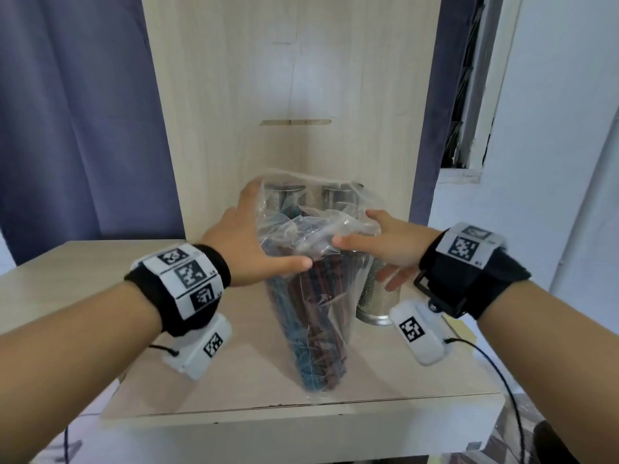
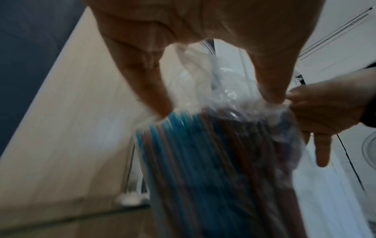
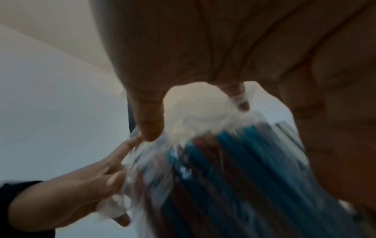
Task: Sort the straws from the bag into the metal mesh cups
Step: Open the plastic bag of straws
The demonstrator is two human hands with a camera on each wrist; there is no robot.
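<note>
A clear plastic bag point(image 1: 321, 329) full of blue and dark red straws point(image 1: 311, 356) stands upright on the wooden desk point(image 1: 160, 390). My left hand point(image 1: 258, 236) grips the bag's top from the left, thumb in front and fingers behind. From the right, my right hand point(image 1: 368, 236) pinches the crumpled plastic between thumb and forefinger. One metal mesh cup point(image 1: 371, 299) stands just right of the bag, under my right hand's lower fingers. Two more mesh cups point(image 1: 288, 195) show through the plastic behind. Both wrist views are blurred: the left hand point(image 2: 217, 99) and right hand point(image 3: 195, 116) each hold plastic above the straws point(image 3: 234, 169).
A tall wooden panel point(image 1: 294, 95) rises close behind the cups. A blue curtain point(image 1: 73, 128) hangs at the left and a white wall point(image 1: 552, 162) stands at the right. The desk's front edge point(image 1: 301, 410) lies just in front of the bag. A black cable point(image 1: 495, 370) trails at the right.
</note>
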